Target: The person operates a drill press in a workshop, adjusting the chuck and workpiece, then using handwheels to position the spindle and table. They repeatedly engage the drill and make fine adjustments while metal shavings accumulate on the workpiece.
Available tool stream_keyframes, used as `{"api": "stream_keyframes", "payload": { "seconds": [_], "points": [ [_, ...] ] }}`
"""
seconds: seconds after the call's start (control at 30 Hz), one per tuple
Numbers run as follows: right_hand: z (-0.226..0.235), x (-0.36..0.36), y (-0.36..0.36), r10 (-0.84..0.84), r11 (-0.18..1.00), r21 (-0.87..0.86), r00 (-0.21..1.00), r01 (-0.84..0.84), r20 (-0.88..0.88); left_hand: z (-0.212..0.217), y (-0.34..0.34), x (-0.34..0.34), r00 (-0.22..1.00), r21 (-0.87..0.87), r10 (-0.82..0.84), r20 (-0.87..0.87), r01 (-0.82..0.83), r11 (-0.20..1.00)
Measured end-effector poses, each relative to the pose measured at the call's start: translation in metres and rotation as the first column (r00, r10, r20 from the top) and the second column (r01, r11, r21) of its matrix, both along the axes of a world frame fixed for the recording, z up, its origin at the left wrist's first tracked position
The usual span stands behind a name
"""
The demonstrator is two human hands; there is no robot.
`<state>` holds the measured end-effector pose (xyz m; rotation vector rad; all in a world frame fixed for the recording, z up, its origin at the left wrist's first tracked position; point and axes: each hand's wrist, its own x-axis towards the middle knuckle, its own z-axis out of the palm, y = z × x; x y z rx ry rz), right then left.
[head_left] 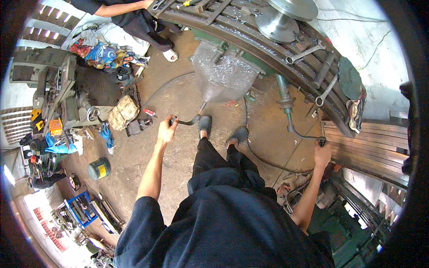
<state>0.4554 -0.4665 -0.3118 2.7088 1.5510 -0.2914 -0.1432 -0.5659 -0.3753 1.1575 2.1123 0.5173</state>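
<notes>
My left hand [167, 129] is closed round the dark knob of a bent crank handle [192, 120], whose shaft runs up under the machine's chip-covered front. Off to the right, my right hand [322, 154] grips the black end of another crank handle [296, 132], joined to a green shaft [284, 94] below the machine table. The slotted machine table [250, 42] curves across the top, with metal chips on it. On it stand round steel discs [277, 27]. Two wrenches lie toward its right end, a larger wrench [305, 52] and another wrench [327, 90].
A co-worker's arm [120, 9] reaches the table at the upper left. A hose [254, 154] crosses the floor beside my feet. At the left are a grey machine [89, 85], a cardboard box [124, 112] and a dark bucket [98, 169]. Metal bars [366, 143] lie at the right.
</notes>
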Motion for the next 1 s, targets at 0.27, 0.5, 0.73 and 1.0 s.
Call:
{"api": "stream_keyframes", "payload": {
  "seconds": [0.27,0.5,0.73,1.0],
  "points": [
    [0.002,0.001,0.002,0.009,1.000,-0.016,0.999,-0.008,0.046,-0.030,0.015,-0.015,0.953,0.047,0.166,0.255,-0.183,0.982],
    [0.004,-0.007,-0.001,-0.010,1.000,0.008,0.998,0.009,0.066,0.010,0.043,-0.008,0.992,-0.071,-0.089,-0.091,0.083,0.994],
    [0.001,-0.006,0.001,-0.059,0.998,-0.031,0.995,0.062,0.083,0.032,0.026,0.002,0.977,-0.188,-0.180,-0.118,0.156,0.970],
    [-0.005,-0.001,0.003,-0.052,0.999,-0.003,0.991,0.053,0.123,0.037,0.022,0.014,0.991,-0.232,-0.117,-0.062,0.099,0.968]
  ]
}}
